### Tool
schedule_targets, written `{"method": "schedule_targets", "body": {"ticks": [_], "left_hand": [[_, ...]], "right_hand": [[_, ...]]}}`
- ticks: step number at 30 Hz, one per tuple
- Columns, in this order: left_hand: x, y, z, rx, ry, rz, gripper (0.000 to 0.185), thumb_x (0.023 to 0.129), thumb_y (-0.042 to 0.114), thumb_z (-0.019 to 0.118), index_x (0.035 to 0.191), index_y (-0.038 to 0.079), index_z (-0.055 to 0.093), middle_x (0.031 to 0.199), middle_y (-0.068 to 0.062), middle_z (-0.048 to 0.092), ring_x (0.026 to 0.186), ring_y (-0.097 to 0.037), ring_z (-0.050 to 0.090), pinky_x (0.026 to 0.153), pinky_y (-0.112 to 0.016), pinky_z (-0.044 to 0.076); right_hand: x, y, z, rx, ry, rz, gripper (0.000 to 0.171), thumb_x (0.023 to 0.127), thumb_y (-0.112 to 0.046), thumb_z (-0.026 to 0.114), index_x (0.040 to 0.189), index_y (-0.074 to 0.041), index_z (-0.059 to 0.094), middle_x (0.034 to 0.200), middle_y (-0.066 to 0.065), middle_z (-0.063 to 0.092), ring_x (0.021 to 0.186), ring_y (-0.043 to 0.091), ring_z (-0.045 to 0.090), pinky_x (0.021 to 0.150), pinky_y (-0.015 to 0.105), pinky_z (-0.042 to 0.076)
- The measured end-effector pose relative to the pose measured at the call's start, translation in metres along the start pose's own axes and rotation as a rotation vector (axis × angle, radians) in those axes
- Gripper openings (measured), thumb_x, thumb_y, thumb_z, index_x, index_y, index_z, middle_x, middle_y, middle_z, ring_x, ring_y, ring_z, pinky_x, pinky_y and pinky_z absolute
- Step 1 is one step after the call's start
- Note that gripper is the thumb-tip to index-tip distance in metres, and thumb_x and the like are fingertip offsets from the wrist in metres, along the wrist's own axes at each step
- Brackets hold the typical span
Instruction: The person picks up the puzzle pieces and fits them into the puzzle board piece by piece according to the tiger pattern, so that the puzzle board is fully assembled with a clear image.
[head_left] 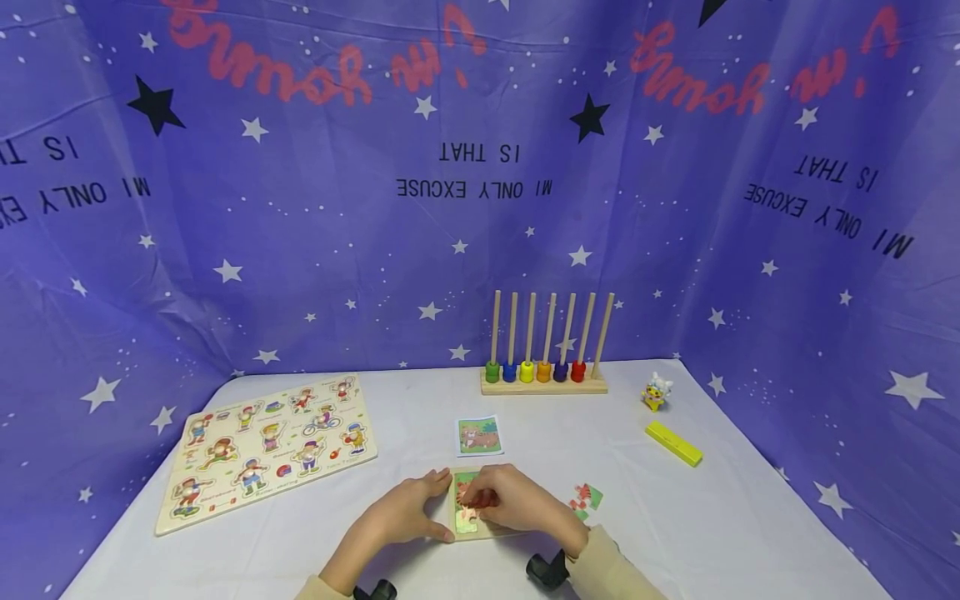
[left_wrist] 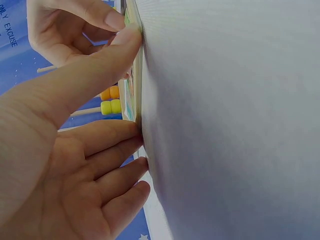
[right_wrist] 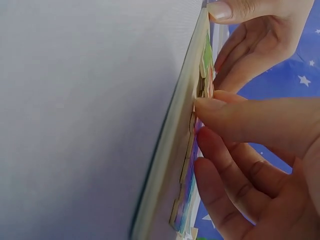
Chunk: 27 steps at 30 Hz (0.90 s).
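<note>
A small wooden jigsaw board (head_left: 491,535) lies near the table's front, with green and orange picture pieces (head_left: 466,523) in its left part. My left hand (head_left: 408,510) rests at the board's left edge, thumb at the near corner and fingers towards the far corner. In the left wrist view, the left thumb and extended fingers touch the board's edge. My right hand (head_left: 513,497) is over the board, its thumb and forefinger pinching a puzzle piece low against the surface. That piece is mostly hidden by the fingers. Loose puzzle pieces (head_left: 583,498) lie right of the board.
A picture card (head_left: 478,436) lies beyond the board. Behind it stands a peg rack (head_left: 543,385) with coloured beads. A large wooden puzzle (head_left: 270,454) is at left; a small figurine (head_left: 656,392) and a yellow block (head_left: 673,443) are at right.
</note>
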<state>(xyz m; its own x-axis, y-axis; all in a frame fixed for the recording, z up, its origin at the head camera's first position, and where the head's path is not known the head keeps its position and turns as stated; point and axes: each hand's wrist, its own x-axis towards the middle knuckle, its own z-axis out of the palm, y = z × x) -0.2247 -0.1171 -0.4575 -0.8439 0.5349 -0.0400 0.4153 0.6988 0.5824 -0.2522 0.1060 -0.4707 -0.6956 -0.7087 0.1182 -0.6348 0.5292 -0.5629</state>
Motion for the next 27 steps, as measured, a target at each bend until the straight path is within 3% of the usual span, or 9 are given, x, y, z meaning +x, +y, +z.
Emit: {"method": "schedule_targets", "body": {"ticks": [20, 27], "left_hand": [[0.0015, -0.0016, 0.001, 0.007, 0.004, 0.002, 0.089, 0.067, 0.038, 0.084, 0.137, -0.005, 0.049, 0.145, -0.019, 0.043, 0.133, -0.043, 0.037, 0.108, -0.056, 0.031], [0.0009, -0.0011, 0.0008, 0.01, 0.006, 0.0, 0.088, 0.068, 0.038, 0.084, 0.137, -0.005, 0.049, 0.146, -0.018, 0.043, 0.133, -0.043, 0.037, 0.108, -0.057, 0.031]], "right_hand": [[0.0004, 0.0029, -0.005, -0.015, -0.023, -0.067, 0.025, 0.079, 0.001, 0.076, 0.102, -0.009, 0.077, 0.09, -0.008, 0.067, 0.081, -0.003, 0.056, 0.072, 0.014, 0.049], [-0.0003, 0.0053, -0.0053, 0.061, -0.022, -0.047, 0.028, 0.079, 0.002, 0.076, 0.105, -0.01, 0.076, 0.088, -0.007, 0.068, 0.076, -0.003, 0.056, 0.067, 0.013, 0.05]]}}
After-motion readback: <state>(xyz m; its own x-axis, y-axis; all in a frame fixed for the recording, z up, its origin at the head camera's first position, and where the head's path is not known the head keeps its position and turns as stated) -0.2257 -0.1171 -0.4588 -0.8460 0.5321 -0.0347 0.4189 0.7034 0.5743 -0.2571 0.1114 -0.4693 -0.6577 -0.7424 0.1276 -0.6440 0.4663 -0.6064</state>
